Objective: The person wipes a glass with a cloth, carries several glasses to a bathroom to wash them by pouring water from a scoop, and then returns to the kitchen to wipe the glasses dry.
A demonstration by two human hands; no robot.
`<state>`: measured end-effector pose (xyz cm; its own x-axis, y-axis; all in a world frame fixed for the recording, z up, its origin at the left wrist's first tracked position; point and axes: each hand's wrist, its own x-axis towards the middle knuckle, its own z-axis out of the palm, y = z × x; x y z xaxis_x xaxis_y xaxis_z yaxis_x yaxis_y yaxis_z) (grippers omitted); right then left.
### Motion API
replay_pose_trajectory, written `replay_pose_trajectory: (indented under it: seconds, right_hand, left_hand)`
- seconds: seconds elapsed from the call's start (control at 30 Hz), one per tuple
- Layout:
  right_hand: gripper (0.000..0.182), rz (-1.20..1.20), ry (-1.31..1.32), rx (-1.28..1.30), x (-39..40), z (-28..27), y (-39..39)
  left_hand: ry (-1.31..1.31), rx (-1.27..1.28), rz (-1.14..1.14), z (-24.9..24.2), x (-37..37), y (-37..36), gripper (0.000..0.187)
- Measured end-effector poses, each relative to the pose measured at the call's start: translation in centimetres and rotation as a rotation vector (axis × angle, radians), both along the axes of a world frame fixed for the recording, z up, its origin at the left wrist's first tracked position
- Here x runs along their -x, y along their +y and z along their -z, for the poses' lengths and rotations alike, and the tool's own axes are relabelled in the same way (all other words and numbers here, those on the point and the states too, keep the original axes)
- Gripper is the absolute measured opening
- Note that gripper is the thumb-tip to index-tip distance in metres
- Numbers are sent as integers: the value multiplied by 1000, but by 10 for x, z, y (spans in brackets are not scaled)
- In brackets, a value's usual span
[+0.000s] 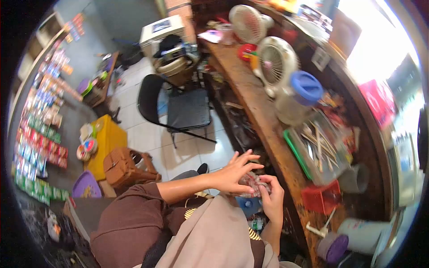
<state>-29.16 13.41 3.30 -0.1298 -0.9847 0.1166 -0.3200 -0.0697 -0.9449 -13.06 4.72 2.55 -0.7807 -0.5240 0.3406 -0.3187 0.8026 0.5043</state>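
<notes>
In front of my lap, my right hand (271, 196) is closed on a small crumpled bundle (252, 184), reddish and whitish, which looks like thin plastic; what it contains cannot be made out. Close against its left side is my left hand (234, 173). The fingers of that hand are stretched out and spread, and its thumb side lies along the bundle. Both hands are above my lap, just left of the wooden counter's (254, 107) edge.
On the counter stand two fans (277, 62), a blue-lidded jar (290, 105), a clear tub of wooden-handled utensils (319, 147) and a red basket (321, 196). A black folding chair (187, 109) stands ahead. Left are a brown stool (123, 165), a yellow box (109, 138) and hanging sachets (42, 143).
</notes>
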Motion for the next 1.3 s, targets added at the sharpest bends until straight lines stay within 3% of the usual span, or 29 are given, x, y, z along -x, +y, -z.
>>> replay_pose_trajectory:
  seconds: [0.03, 0.1, 0.13, 0.17, 0.23, 0.3, 0.37, 0.43, 0.5, 0.53, 0.6, 0.63, 0.7, 0.77, 0.83, 0.9, 0.97, 1.03, 1.17, 1.23, 1.3]
  right_hand:
    - [20, -50, -4, 1, -16, 0, -20]
    - [18, -245, 115, 32, -48, 1, -56]
    - [17, -303, 71, -74, -65, -5, -71]
    - [17, -336, 79, -71, -80, -5, -88]
    - [18, -460, 116, 79, -114, -3, -123]
    - [16, -470, 110, 86, -150, -3, -159]
    - [12, -398, 137, 144, -185, -1, -200]
    - [9, -374, 200, 234, -223, 7, -244]
    - [8, -362, 148, 217, -256, 15, -286]
    - [7, -368, 145, 237, -270, 20, -308]
    - [8, -377, 224, 208, -297, 30, -349]
    - [9, -388, 269, 166, -308, 38, -367]
    - [6, -436, 394, 127, -332, 59, -398]
    - [6, -305, 457, 208, -357, 76, -426]
    - [7, -298, 546, 353, -375, 90, -454]
    - [9, -265, 560, 24, -389, 116, -483]
    - [10, -338, 548, -80, -404, 132, -509]
    - [9, -322, 161, -436, -430, 120, -534]
    - [11, -274, 30, -354, -488, 131, -579]
    - [14, -295, 214, -53, -520, 147, -602]
    - [15, -356, 243, -17, -547, 144, -612]
  left_hand:
    - [-4, 1, -50, 1, -15, -9, 63]
    - [230, -674, 38, 7, -45, -26, 47]
    - [291, -703, -61, 5, -61, -34, 34]
    - [308, -696, -91, 4, -81, -46, 34]
    - [65, -839, -63, 4, -126, -74, 30]
    - [135, -808, -44, 30, -167, -96, 29]
    - [-226, -546, -52, 56, -217, -121, 30]
    - [-197, -475, -226, 70, -270, -148, 29]
    - [-1, -83, -515, 73, -324, -168, 25]
    - [4, -88, -545, 71, -348, -176, 25]
    - [60, 213, -760, 64, -391, -195, 23]
    - [52, 207, -777, 60, -403, -199, 23]
    - [33, -401, -951, 56, -421, -204, 19]
    - [55, -394, -993, 80, -426, -213, 21]
    - [150, -225, -1131, 99, -422, -225, 19]
    - [177, -263, -1163, 109, -420, -242, 19]
    - [326, -330, -1308, 118, -417, -256, 21]
    - [472, -349, -1337, 139, -426, -274, 20]
    - [606, -384, -1441, 164, -452, -305, 21]
    - [1109, -877, -1454, 163, -460, -320, 22]
    - [1174, -814, -1484, 183, -472, -333, 23]
